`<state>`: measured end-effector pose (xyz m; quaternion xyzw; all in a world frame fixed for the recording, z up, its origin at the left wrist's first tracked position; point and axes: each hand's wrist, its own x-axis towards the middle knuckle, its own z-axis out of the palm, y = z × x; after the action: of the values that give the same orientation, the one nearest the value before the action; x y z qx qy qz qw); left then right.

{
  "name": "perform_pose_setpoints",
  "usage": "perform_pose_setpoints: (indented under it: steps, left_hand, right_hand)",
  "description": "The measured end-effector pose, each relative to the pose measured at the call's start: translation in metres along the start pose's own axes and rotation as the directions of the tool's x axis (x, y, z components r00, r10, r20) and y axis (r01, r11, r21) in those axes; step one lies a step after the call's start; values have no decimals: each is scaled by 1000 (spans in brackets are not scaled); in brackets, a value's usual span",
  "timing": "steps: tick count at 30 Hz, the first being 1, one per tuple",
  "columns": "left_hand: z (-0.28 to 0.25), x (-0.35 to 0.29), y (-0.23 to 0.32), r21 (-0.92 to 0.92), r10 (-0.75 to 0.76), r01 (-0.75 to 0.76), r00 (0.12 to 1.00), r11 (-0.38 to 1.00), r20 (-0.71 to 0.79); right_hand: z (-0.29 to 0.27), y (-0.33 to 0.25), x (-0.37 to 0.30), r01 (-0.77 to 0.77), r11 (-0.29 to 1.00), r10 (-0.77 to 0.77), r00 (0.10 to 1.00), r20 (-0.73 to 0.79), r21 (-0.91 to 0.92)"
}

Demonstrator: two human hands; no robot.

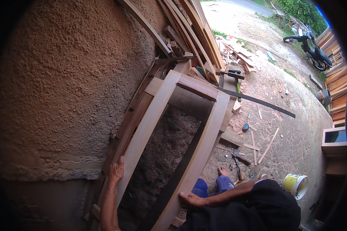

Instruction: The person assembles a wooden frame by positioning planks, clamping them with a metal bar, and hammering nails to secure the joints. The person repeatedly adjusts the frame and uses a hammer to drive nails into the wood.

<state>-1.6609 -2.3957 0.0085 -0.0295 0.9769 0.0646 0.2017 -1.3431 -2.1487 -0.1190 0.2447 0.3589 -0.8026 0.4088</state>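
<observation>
A long wooden frame (147, 120) of pale, smooth boards lies tilted in front of me, with a reddish crosspiece (198, 87) at its far end. Through its opening I see dark, rough ground. My left hand (117, 172) grips the outer edge of the left board, thumb upward, the fingers partly hidden. On the near part of the right board (204, 152), my right hand (192, 200) presses its thumb on top while the other fingers curl under the outer edge. More timber (137, 119) lies under and beside the frame's left side.
A rough wall (65, 84) rises at left. Beyond the frame lie a hammer (238, 82), a long dark strip (264, 103) and leaning planks (198, 29). Tools (239, 159) and wood slats (268, 145) litter the ground. A bucket (295, 186) stands right; a motorcycle (311, 48) is farther off.
</observation>
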Motion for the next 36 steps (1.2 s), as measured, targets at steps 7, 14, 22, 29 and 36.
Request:
perform_pose_setpoints:
  steps: [7, 14, 22, 29, 36]
  left_hand:
    - [44, 54, -28, 20, 47, -48, 998, 999, 52]
    - [72, 88, -29, 16, 97, -99, 991, 995, 88]
    - [71, 88, -9, -23, 55, -53, 990, 998, 132]
    - [73, 88, -6, -64, 43, -37, 994, 997, 97]
    - [68, 72, 56, -111, 58, -108, 921, 988, -385]
  right_hand:
    - [4, -4, 18, -29, 995, 32, 999, -38, 95]
    - [6, -11, 29, -47, 982, 66, 993, -102, 180]
    - [-10, -3, 48, -120, 977, 120, 993, 9, 177]
    - [-47, -21, 44, -290, 940, 308, 948, 80, -177]
    - [-106, -115, -21, 173, 593, 35, 970, 240, -786]
